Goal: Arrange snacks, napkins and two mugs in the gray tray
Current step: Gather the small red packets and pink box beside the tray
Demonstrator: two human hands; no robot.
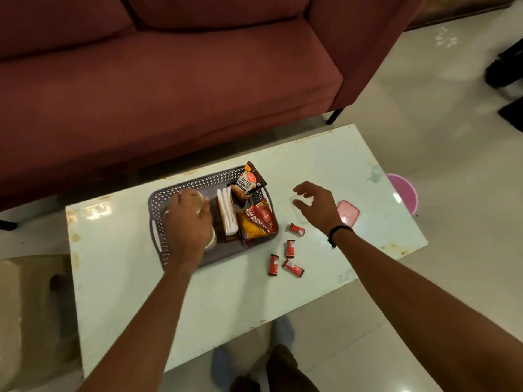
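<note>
The gray perforated tray (154,199) sits on the pale table. It holds white napkins (226,210) in a brown holder, a salted peanuts packet (249,180) and a red and yellow sev packet (259,222). Two mugs stand in its left half: the far mug (199,197) and the near mug (211,240). My left hand (188,222) lies over both, fingers curled on the far mug's rim. My right hand (315,207) hovers with fingers apart over a clear small container (300,200) right of the tray. Several red wrapped candies (296,229) lie loose on the table.
A pink lid (348,213) lies by the clear container. A maroon sofa (169,80) runs behind the table. A pink bin (403,193) stands past the right edge, a beige stool (31,281) at the left. My feet show below the near edge.
</note>
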